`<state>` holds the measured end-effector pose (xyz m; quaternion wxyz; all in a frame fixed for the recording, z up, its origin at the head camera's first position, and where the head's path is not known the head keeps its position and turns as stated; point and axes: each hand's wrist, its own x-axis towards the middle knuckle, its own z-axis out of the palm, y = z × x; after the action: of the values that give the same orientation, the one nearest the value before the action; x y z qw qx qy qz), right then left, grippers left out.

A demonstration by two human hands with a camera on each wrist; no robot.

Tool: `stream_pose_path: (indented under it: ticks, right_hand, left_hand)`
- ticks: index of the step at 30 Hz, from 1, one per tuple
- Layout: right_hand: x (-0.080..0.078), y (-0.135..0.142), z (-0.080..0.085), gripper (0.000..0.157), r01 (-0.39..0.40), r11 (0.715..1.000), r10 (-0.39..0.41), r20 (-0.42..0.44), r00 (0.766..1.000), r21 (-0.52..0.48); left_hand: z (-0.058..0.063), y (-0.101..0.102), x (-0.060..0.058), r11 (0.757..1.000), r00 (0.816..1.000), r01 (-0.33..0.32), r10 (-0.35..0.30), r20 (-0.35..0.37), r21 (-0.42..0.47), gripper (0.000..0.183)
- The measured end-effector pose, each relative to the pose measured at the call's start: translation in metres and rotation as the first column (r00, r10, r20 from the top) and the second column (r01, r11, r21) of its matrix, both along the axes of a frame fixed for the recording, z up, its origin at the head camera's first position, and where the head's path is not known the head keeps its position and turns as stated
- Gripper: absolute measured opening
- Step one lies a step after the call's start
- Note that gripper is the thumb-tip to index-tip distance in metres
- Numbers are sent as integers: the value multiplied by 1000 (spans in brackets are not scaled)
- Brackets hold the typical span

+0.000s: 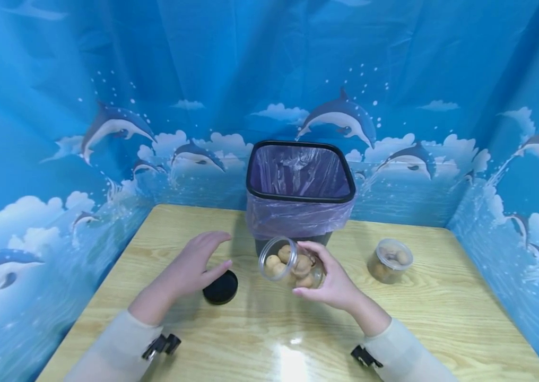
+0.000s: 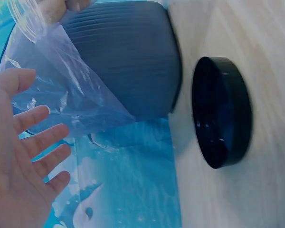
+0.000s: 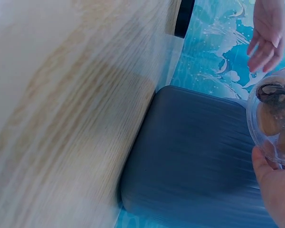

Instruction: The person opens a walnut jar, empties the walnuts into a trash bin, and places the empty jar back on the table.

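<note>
Nearest to us, two pale sleeves (image 1: 112, 347) are coming into view along the lower edge, each wearing a black clip (image 1: 161, 346) near the cuff. And here's the left hand (image 1: 190, 268): it is hanging free above the table (image 1: 245, 339), palm turned inward, fingers spread and relaxed, gripping nothing. Just beside it, a round black lid (image 1: 220, 287) is lying on the wood, hollow side up; the left-wrist view is showing hand and lid well apart.

Over to the right hand (image 1: 333, 278), and this one is grasping! Thumb and fingers are curling round a clear jar (image 1: 318, 274), holding it in the air, tilted, its open mouth pointing toward the left hand. Brown, walnut-like nuts (image 1: 303, 265) are sitting inside.

Farther right, a clear tub (image 1: 390, 267) with similar brown contents is standing on the tabletop; whether a cover is sealing it, we cannot tell. Right behind the jar, a dark bin (image 1: 300, 199) is standing, a purple liner (image 1: 298, 220) folding over its rim. And at the very back, a blue curtain (image 1: 250, 53) is hanging, dolphins (image 1: 338, 119) leaping across it.
</note>
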<state>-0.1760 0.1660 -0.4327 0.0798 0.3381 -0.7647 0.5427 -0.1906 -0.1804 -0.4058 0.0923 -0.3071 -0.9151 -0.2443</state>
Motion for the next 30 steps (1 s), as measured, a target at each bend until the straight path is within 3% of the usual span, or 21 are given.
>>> stream_pose_path:
  ticks: [12, 24, 30]
  right_hand:
    - [-1, -3, 1, 92, -19, 1000, 19, -26, 999, -16]
    - [-1, -4, 0, 93, -21, 1000, 20, -45, 999, -20]
    - [-1, -2, -1, 93, -19, 1000, 18, -42, 999, -22]
  left_hand:
    - [22, 11, -7, 996, 976, 49, -33, -215, 71, 53]
    - [42, 24, -17, 993, 961, 17, 17, -277, 118, 62]
    - [50, 29, -25, 993, 941, 45, -5, -337, 110, 62]
